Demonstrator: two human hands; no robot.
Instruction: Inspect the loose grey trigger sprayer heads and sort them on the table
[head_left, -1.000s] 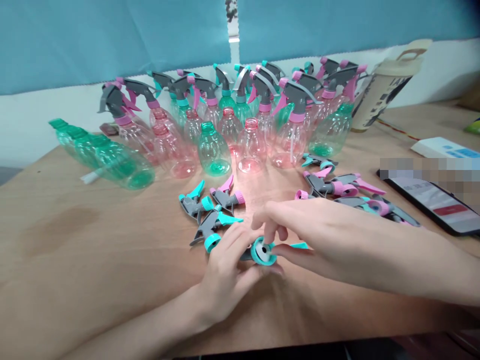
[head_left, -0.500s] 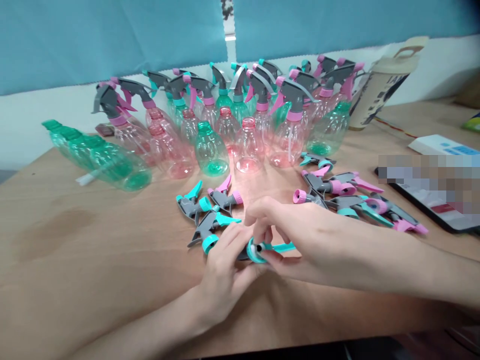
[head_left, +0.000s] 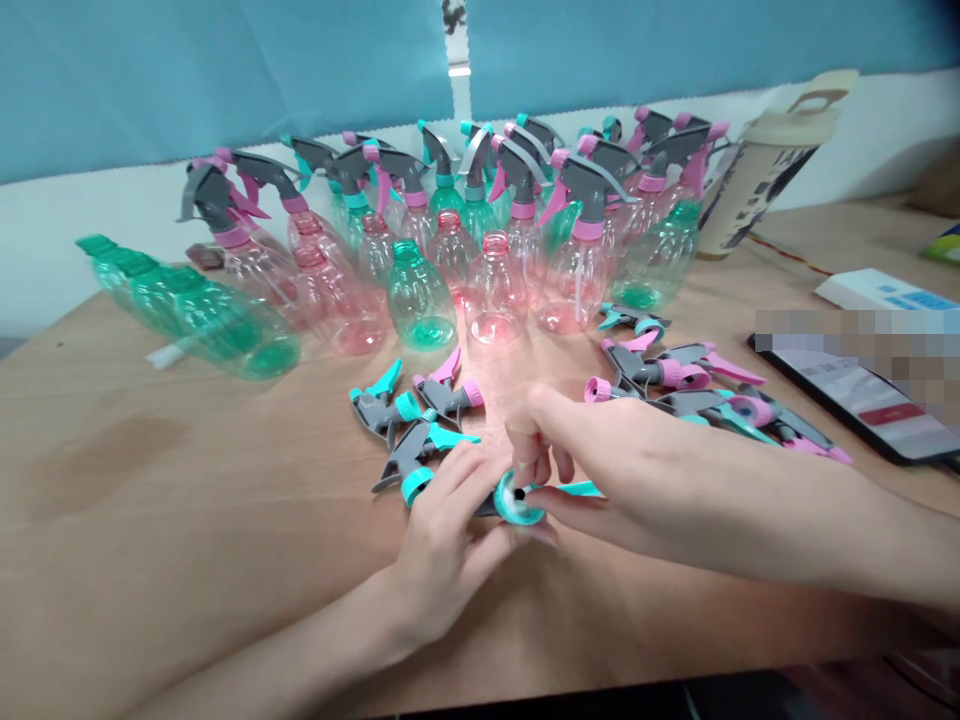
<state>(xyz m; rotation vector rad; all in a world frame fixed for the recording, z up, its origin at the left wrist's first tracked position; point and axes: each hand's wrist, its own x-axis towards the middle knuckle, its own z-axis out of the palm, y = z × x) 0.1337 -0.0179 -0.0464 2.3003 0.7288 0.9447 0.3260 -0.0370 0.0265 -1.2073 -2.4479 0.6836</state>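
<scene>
Head view: nearest, the left hand (head_left: 442,535) wraps its fingers around a trigger sprayer head (head_left: 525,515), held just above the tabletop (head_left: 247,560) with its teal collar turned upward. The right hand (head_left: 622,465) brings curled fingers and thumb to that collar's mouth, over a whitish insert; whether they pinch it I cannot tell.

Just beyond the left hand lie three loose sprayer heads (head_left: 379,410), teal and pink; more unattached heads (head_left: 637,365) lie beyond the right hand. By these, a smartphone (head_left: 832,390) shows a red button, its text too blurred to read. Behind it, a white box (head_left: 885,297) bears blue print, also illegible.

Farther back, several bottles are bare-necked, among them a green bottle (head_left: 421,300) and a pink bottle (head_left: 496,295). Many behind and among them already wear heads, such as the pink-collared spray bottle (head_left: 589,235). So fitting looks partly done, judging by these. At the back right, a beige tumbler (head_left: 769,170) carries dark lettering, seemingly "IAM"; its smaller print is unreadable.
</scene>
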